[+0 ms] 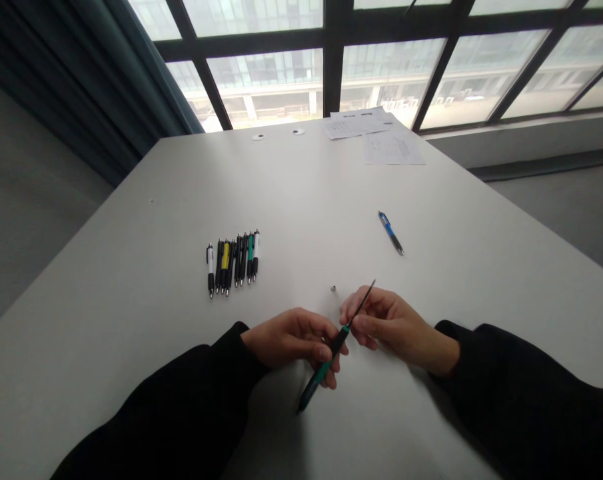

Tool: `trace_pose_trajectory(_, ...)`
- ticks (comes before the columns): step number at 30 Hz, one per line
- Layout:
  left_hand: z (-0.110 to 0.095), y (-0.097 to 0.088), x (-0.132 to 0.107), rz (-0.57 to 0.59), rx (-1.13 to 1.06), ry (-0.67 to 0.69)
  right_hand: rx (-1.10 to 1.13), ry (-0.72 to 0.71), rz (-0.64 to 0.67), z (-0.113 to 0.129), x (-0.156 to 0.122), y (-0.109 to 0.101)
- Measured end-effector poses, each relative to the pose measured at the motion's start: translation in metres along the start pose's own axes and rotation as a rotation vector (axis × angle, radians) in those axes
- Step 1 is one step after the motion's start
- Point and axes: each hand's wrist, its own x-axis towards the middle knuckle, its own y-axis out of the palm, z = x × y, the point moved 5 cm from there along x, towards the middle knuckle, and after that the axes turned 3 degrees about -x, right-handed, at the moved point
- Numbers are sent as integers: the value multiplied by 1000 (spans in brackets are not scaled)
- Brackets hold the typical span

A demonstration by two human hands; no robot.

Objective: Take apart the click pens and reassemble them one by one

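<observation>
My left hand [298, 340] is closed around a green pen barrel [312, 385] with a black grip, tilted with its lower end toward me. Out of the barrel's upper end sticks a thin dark pen refill [366, 294], pointing up and to the right. My right hand [388, 323] pinches the refill close to the barrel's opening, its thumb beside the green ring there. Just beyond my fingers, a small metal pen tip [333, 288] lies on the white table [291, 190].
To the left lies a row of several pens [234, 261], mostly black, with white, yellow and green ones among them. A blue pen [391, 233] rests apart on the right. Papers [394, 147] lie at the far edge, near two round white discs [298, 132] by the window.
</observation>
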Motion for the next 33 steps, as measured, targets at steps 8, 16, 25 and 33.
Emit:
trace_pose_trajectory(8, -4, -2, 0, -30, -4, 60, -46, -30, 2, 0, -3, -4)
trace_pose_trajectory(16, 1, -4, 1, -55, -8, 20, -151, 11, -78, 0, -4, -7)
trace_pose_trajectory(25, 0, -4, 2, -125, 28, 44, -257, 97, -72, 0, -4, -3)
trace_pose_trajectory(33, -10, -7, 0, -104, -24, 185, -1069, -291, -116, 22, -8, -10)
